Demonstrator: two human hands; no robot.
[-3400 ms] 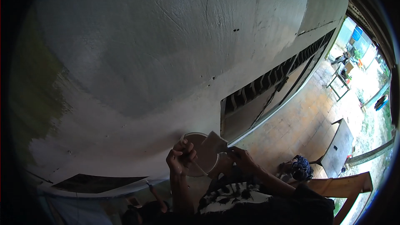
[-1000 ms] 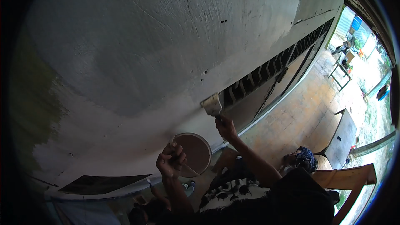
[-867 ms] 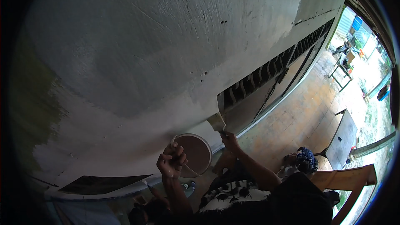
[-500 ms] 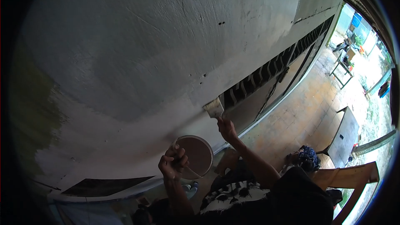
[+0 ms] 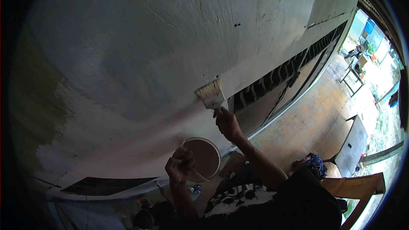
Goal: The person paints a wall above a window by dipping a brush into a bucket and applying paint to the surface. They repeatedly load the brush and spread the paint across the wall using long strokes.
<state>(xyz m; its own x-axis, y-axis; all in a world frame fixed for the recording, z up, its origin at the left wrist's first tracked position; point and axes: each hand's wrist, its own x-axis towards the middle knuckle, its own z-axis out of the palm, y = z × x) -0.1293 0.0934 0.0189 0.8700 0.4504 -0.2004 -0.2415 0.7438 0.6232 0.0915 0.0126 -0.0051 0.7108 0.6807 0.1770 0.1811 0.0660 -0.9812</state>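
My right hand [image 5: 228, 124] grips the handle of a wide paintbrush [image 5: 211, 95]. Its pale bristles point up and to the left, close to the wall [image 5: 140, 72]. Lower down, my left hand [image 5: 180, 166] is closed round the thin handle of a round bucket [image 5: 206, 155], which hangs beside the wall below the brush. The brownish inside of the bucket shows through its open top. On the wall, white paint meets darker grey and greenish patches, with cracks and small holes near the brush.
A dark patterned vent strip [image 5: 272, 74] runs above an opening right of the brush. Below are a tiled floor [image 5: 298, 119], a low table [image 5: 351, 145] and a wooden chair [image 5: 353, 185]. A person in a patterned head covering [image 5: 314, 165] is lower right; another dark-haired head [image 5: 144, 218] is below left.
My right hand has moved the brush up and to the left, away from the corner of the vent strip. My left hand still holds the bucket, nearly in the same place.
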